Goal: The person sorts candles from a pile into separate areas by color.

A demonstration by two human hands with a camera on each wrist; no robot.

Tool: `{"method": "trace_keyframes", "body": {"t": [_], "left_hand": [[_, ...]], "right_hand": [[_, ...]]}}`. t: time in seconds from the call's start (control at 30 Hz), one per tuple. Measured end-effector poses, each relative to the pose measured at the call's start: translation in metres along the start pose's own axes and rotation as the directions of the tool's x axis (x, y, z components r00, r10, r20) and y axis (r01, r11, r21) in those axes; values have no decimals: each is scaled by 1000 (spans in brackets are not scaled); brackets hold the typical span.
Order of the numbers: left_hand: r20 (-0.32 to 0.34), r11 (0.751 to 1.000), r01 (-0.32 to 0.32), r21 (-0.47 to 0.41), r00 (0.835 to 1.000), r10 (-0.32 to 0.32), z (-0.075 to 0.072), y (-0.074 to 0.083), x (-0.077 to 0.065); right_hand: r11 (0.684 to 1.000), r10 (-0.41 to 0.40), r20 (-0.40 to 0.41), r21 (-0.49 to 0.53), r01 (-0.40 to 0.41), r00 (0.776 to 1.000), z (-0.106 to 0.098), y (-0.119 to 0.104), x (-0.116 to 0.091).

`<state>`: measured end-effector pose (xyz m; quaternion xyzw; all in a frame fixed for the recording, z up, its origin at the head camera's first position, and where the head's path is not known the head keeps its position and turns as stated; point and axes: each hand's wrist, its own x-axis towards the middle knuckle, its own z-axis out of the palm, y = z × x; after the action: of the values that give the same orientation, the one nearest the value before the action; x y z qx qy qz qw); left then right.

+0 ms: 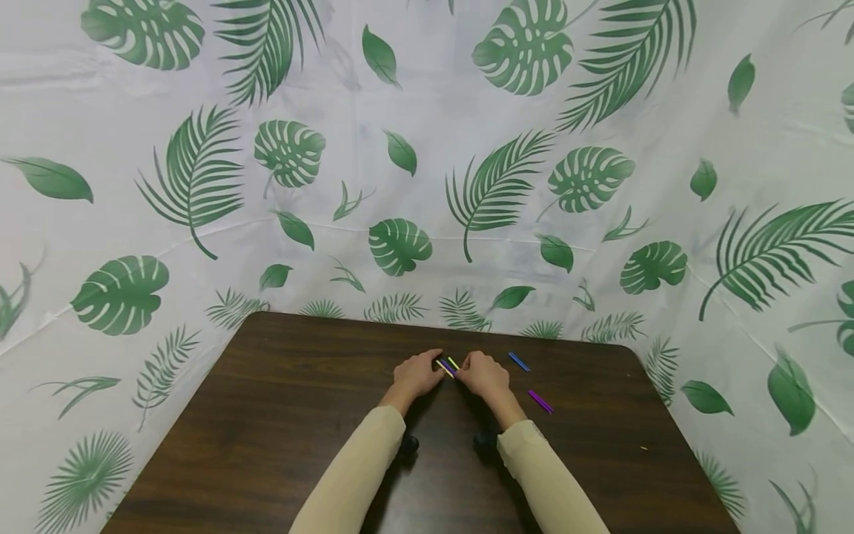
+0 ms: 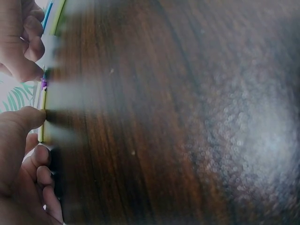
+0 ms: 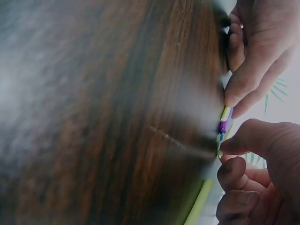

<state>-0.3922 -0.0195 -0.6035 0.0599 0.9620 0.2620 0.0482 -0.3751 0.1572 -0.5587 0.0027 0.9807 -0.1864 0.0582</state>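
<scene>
Between the two hands is a small bundle of thin coloured strips (image 1: 445, 368), yellow and purple, with a purple twisted lump (image 2: 44, 84) around its middle. My left hand (image 1: 418, 373) pinches the yellow end of the bundle (image 2: 42, 124) between thumb and fingers. At the other end, close to the purple lump (image 3: 223, 127), my right hand (image 1: 483, 373) pinches with thumb and forefinger; its fingertips hide that end. A yellow-green strip (image 3: 199, 201) lies on the table near the right hand.
Blue strips (image 1: 519, 362) and purple strips (image 1: 540, 401) lie on the brown table (image 1: 280, 415), right of the hands. A small pale scrap (image 1: 644, 448) is farther right. Behind the table hangs a white cloth (image 1: 427, 185) with green leaves.
</scene>
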Motion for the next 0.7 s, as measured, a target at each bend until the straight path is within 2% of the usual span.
{"method": "trace_keyframes", "body": {"t": [0.17, 0.23, 0.4, 0.47, 0.6, 0.7], "left_hand": [[18, 1000, 9, -25, 1000, -8, -23, 15, -21], [7, 1000, 0, -16, 1000, 0, -22, 14, -20], [-21, 1000, -11, 8, 1000, 11, -6, 2, -6], [-15, 1000, -8, 3, 1000, 8, -5, 1, -3], [-19, 1000, -18, 19, 1000, 18, -6, 3, -5], [-8, 1000, -13, 15, 1000, 13, -17, 11, -16]], "right_hand": [[999, -18, 4, 44, 17, 1000, -3, 8, -2], [998, -28, -1, 57, 29, 1000, -5, 12, -2], [997, -38, -11, 69, 39, 999, -14, 24, -2], [996, -44, -7, 72, 45, 999, -18, 28, -4], [996, -56, 27, 71, 54, 998, -24, 36, -9], [996, -60, 64, 70, 55, 996, -26, 41, -15]]}}
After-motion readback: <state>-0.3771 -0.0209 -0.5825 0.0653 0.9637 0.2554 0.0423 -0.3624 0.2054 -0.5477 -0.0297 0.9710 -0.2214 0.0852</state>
